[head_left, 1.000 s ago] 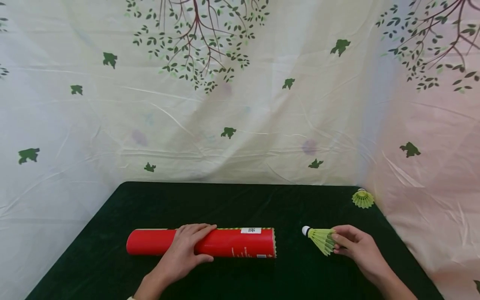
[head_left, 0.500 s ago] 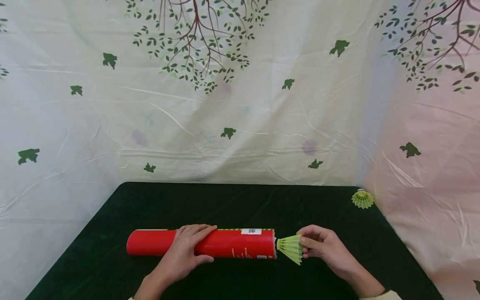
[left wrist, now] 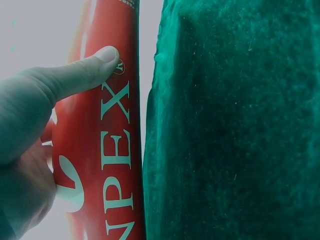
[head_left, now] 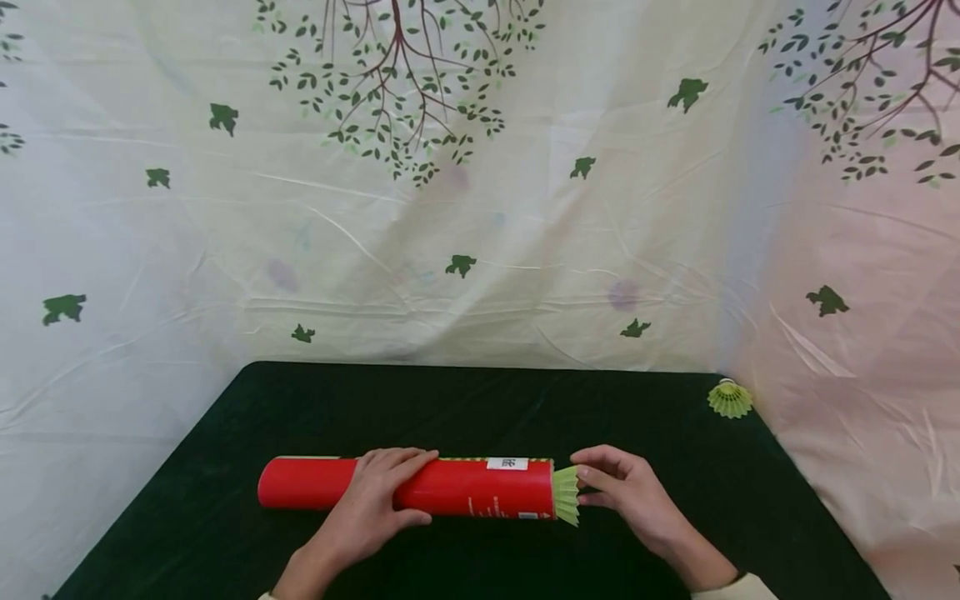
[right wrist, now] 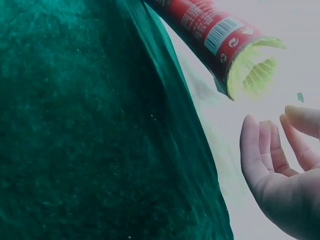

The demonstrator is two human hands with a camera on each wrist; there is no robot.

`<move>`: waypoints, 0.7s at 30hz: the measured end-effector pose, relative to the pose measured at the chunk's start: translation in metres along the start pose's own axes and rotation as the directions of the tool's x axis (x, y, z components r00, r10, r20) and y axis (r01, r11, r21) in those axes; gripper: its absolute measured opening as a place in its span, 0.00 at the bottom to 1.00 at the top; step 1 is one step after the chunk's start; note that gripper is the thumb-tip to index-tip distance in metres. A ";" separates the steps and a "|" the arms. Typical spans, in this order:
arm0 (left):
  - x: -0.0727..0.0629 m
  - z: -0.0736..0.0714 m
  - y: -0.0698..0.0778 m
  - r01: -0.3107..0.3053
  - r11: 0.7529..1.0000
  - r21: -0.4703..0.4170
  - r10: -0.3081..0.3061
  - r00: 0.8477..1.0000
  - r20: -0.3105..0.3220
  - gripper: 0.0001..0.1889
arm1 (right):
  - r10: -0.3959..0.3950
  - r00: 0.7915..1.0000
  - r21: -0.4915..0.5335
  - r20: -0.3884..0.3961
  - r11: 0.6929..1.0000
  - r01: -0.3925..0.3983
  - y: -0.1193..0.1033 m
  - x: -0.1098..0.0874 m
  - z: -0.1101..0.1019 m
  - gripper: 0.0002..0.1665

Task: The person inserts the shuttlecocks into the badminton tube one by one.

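A red cylindrical shuttlecock tube (head_left: 495,487) lies sideways on the dark green table. My left hand (head_left: 378,500) grips it around the middle; in the left wrist view the thumb (left wrist: 85,75) lies across the tube's lettering and the fingers are mostly hidden behind it. A yellow-green shuttlecock (head_left: 566,496) sits in the tube's right mouth, its skirt sticking out in the head view and its head hidden inside. Just right of that skirt is my right hand (head_left: 626,492). In the right wrist view its fingers are loosely bent, apart from the tube, and hold nothing.
A second yellow-green shuttlecock (head_left: 730,399) rests at the table's far right corner. Pale curtains (head_left: 525,233) with leaf and branch prints hang behind and beside the table (head_left: 420,408).
My right hand has moved left, bringing the shuttlecock head first into the tube's mouth, and its fingers have let go. My left hand keeps its hold on the tube.
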State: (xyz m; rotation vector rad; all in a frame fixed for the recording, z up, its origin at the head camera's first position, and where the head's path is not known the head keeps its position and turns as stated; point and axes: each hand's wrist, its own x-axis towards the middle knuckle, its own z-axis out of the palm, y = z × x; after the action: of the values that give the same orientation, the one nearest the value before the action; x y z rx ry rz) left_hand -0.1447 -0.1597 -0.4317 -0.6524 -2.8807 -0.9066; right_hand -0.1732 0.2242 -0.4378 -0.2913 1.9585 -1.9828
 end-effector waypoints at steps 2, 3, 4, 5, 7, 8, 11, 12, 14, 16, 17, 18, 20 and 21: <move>0.000 0.000 0.000 0.002 1.000 0.002 -0.002 1.000 -0.001 0.41 | 0.007 1.000 0.004 -0.019 1.000 -0.007 -0.001 -0.001 0.002 0.25; 0.000 0.000 0.000 0.002 1.000 0.003 -0.002 1.000 -0.002 0.41 | 0.010 0.999 0.003 -0.031 1.000 -0.010 -0.001 -0.002 0.003 0.27; 0.000 0.000 0.000 0.002 1.000 0.002 -0.002 1.000 -0.003 0.41 | 0.011 0.999 0.003 -0.041 1.000 -0.011 -0.001 -0.003 0.003 0.27; 0.000 0.000 0.000 0.003 1.000 0.002 -0.003 1.000 -0.003 0.41 | 0.012 0.999 0.003 -0.051 1.000 -0.012 -0.001 -0.004 0.004 0.28; 0.001 -0.001 0.000 0.004 1.000 -0.001 -0.004 1.000 -0.002 0.41 | 0.006 0.999 -0.003 -0.054 1.000 -0.006 0.000 -0.006 0.005 0.29; 0.001 -0.001 0.000 0.004 1.000 -0.002 -0.004 1.000 -0.002 0.41 | 0.002 0.999 -0.006 -0.052 1.000 -0.002 0.000 -0.007 0.005 0.29; 0.001 -0.001 0.001 0.006 1.000 -0.005 -0.006 1.000 -0.001 0.41 | -0.017 1.000 -0.023 -0.013 1.000 0.017 0.001 -0.010 0.003 0.28; 0.001 -0.001 0.001 0.006 1.000 -0.006 -0.006 1.000 -0.001 0.41 | -0.025 1.000 -0.031 0.004 0.999 0.025 0.001 -0.011 0.003 0.28; 0.001 -0.002 0.001 0.007 1.000 -0.006 -0.007 1.000 -0.001 0.41 | -0.032 0.999 -0.039 0.031 0.999 0.033 0.001 -0.012 0.002 0.28; 0.001 -0.002 0.001 0.006 1.000 -0.006 -0.006 1.000 -0.003 0.40 | -0.041 0.998 -0.045 0.054 0.998 0.043 0.002 -0.013 0.002 0.30; 0.001 -0.002 0.000 0.004 1.000 -0.006 -0.004 1.000 -0.005 0.40 | -0.045 0.997 -0.047 0.059 0.998 0.047 0.002 -0.013 0.002 0.31; 0.000 -0.002 0.000 0.003 1.000 -0.006 -0.003 1.000 -0.006 0.40 | -0.047 0.997 -0.047 0.064 0.998 0.050 0.003 -0.013 0.002 0.31; 0.000 -0.003 0.000 -0.002 1.000 -0.007 0.002 1.000 -0.008 0.40 | -0.052 0.996 -0.045 0.069 0.997 0.056 0.003 -0.014 0.002 0.32; 0.000 -0.003 0.000 -0.003 1.000 -0.006 0.003 1.000 -0.009 0.40 | -0.056 0.996 -0.045 0.070 0.997 0.059 0.004 -0.014 0.002 0.33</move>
State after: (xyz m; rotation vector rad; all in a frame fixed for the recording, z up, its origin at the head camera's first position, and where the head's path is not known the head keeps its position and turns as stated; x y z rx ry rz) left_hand -0.1447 -0.1609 -0.4293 -0.6511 -2.8694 -0.9156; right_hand -0.1596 0.2278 -0.4401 -0.4263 1.9764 -1.9376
